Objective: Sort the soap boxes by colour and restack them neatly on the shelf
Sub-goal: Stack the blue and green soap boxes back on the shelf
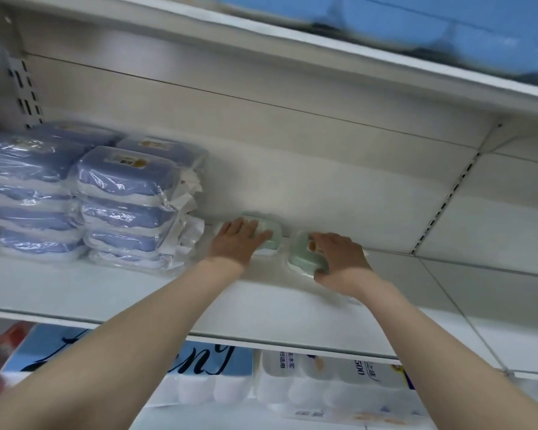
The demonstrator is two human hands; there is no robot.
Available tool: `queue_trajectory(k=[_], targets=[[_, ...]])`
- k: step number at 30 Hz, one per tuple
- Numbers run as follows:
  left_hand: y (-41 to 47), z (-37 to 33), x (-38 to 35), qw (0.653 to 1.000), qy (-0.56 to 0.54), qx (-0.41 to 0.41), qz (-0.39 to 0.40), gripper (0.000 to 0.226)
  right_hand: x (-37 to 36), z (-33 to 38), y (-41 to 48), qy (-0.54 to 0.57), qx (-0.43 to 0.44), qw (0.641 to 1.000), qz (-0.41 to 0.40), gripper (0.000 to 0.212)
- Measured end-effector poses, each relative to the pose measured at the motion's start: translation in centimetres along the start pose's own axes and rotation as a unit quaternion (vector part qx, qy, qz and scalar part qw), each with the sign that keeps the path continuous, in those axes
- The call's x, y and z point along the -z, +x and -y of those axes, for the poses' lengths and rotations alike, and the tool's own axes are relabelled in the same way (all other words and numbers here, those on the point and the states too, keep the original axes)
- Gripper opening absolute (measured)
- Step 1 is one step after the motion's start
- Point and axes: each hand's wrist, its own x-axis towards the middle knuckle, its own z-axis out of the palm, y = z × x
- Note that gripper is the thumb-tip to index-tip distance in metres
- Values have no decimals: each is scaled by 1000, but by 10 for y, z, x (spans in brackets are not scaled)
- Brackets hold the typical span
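Left hand (239,240) lay flat on pale green film-wrapped plastic soap box (275,236); right hand (339,259), at 3 o'clock, curled round matching green box (302,259). I judged both light, rigid, slippery; grip sides.

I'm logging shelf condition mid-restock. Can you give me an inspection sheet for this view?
Surface: white shelf, carrying the stock.
Job's things: blue soap boxes in wrapped stacks at left; left green soap box and right green soap box side by side mid-shelf, one layer.
Clutter: loose wrap flaps sticking out beside the blue stacks.
Hands: left hand rests flat on the left green soap box; right hand grips the right green soap box.
Cables: nothing seen.
Surroundings: toilet-paper packs on the shelf below; blue items, blurred, on the shelf above.
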Motion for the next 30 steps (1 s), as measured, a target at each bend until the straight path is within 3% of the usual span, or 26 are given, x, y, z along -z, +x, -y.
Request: queue_trajectory(k=[6,15,21,24,26,30], targets=[[0,7,-1,1000,-2,25,11,70,-14,3,28,-27,45,999,-3,68],[1,15,-7,999,-12,39,7,80,-39,19,37,-70,7,991,-113,63],[-6,13,-2,999,-20,36,-1,81,-40,19,38,-91,10,992,-93,67],[-10,12,-2,1000,-13,26,-6,77,-38,19,31,-98,13,991,-91,58],[-15,11,-2,999,-24,14,-31,72,-34,19,22,-90,27,990,-103,53],[-31,3,-3,982,-28,-50,-182,63,-27,20,-2,-97,57,983,-147,53]])
